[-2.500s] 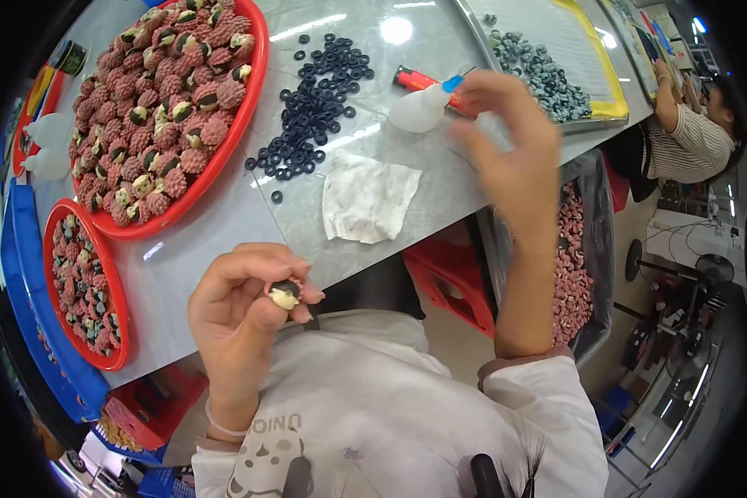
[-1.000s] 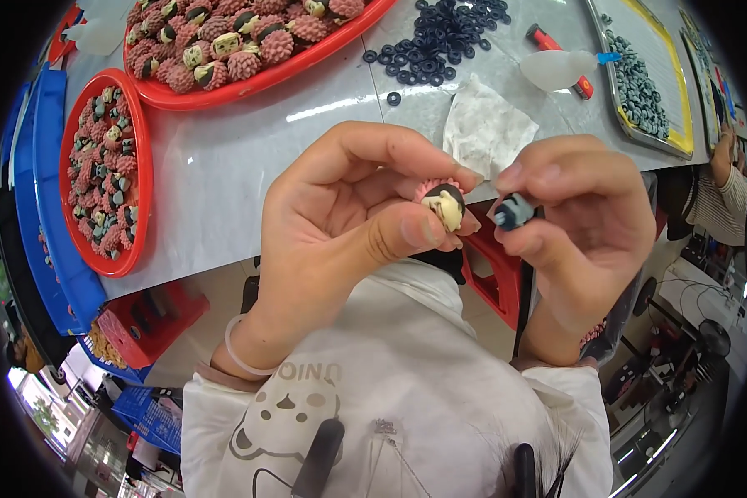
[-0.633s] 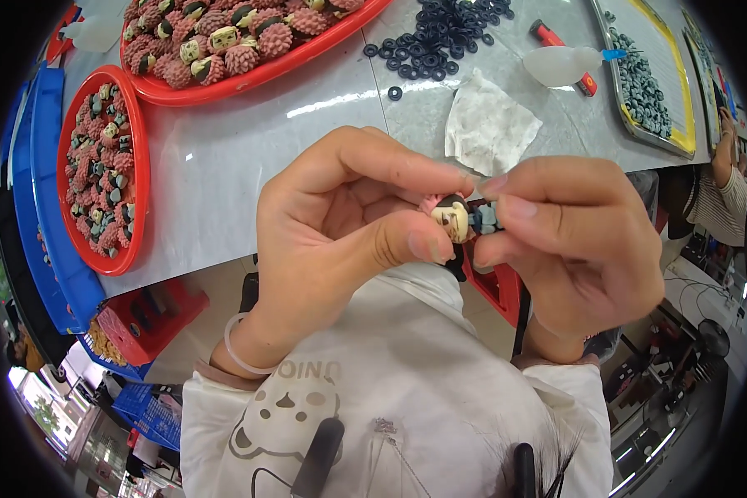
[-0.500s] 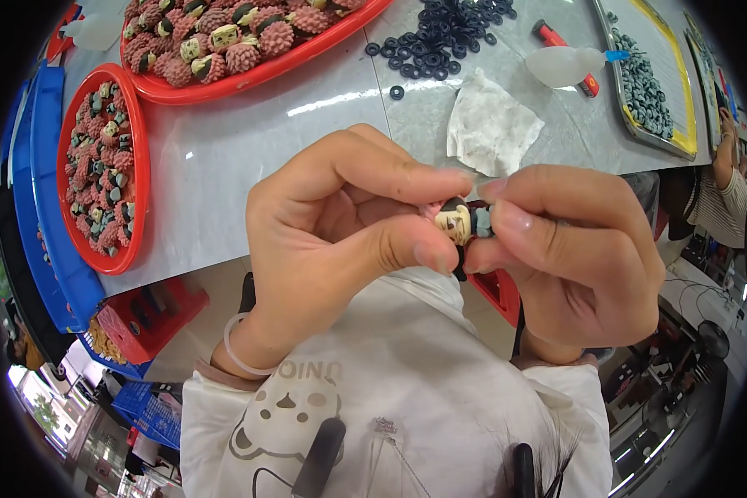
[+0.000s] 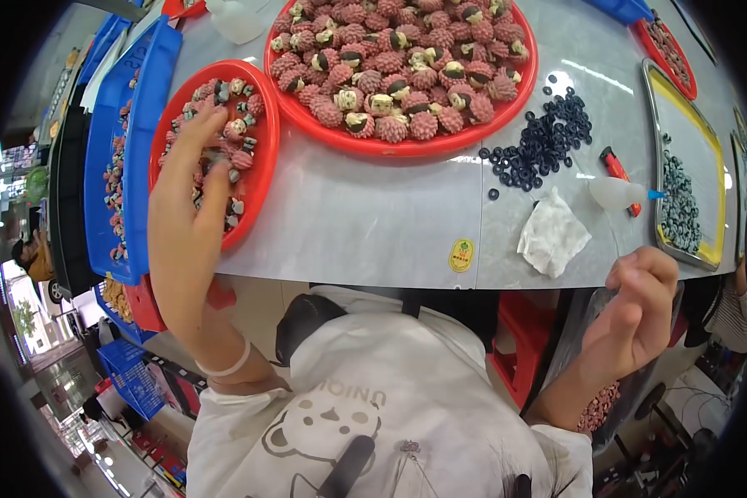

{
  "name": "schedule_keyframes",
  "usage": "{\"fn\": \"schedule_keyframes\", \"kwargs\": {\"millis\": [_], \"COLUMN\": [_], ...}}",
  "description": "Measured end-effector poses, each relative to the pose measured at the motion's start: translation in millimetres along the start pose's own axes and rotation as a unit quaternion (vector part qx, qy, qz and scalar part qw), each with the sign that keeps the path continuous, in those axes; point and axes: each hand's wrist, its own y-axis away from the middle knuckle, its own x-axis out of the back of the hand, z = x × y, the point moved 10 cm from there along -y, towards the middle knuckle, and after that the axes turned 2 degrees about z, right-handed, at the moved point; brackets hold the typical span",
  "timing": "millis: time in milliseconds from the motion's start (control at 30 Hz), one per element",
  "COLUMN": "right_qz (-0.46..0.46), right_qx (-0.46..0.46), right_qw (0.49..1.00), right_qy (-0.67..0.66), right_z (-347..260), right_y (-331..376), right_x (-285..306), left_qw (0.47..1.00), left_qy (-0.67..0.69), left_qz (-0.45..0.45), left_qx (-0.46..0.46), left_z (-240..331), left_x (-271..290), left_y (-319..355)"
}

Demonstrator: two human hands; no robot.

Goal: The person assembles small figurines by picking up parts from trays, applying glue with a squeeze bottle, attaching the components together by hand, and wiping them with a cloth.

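Left grip lies fingers-down among pink spiky pieces in the small red round tray, holding nothing visible; right grip hovers half-curled, seemingly empty. By my judgement, plenty remains: the big red tray sits full.

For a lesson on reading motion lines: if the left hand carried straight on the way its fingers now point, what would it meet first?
The left hand points up the picture over the small red tray. It would probably meet the pink studded pieces there first, though height above them is unclear.
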Motion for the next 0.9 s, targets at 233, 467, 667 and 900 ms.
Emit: {"fn": "schedule_keyframes", "kwargs": {"millis": [233,467,667,900], "right_qz": [-0.012,0.062,0.106,0.094], "right_qx": [-0.030,-0.083,-0.099,-0.113], "right_qw": [0.999,0.994,0.988,0.988], "right_qy": [-0.025,0.037,0.051,0.047], "right_z": [11,37,49,65], "right_y": [-7,3,-3,-15], "right_x": [4,43,49,16], "left_qw": [0.968,0.980,0.983,0.978], "left_qy": [-0.024,0.028,-0.014,0.075], "left_qz": [-0.086,-0.162,-0.103,-0.105], "left_qx": [-0.234,-0.114,-0.150,-0.165], "left_z": [81,41,48,50], "left_x": [-50,-67,-67,-64], "left_y": [-26,-37,-34,-37]}}
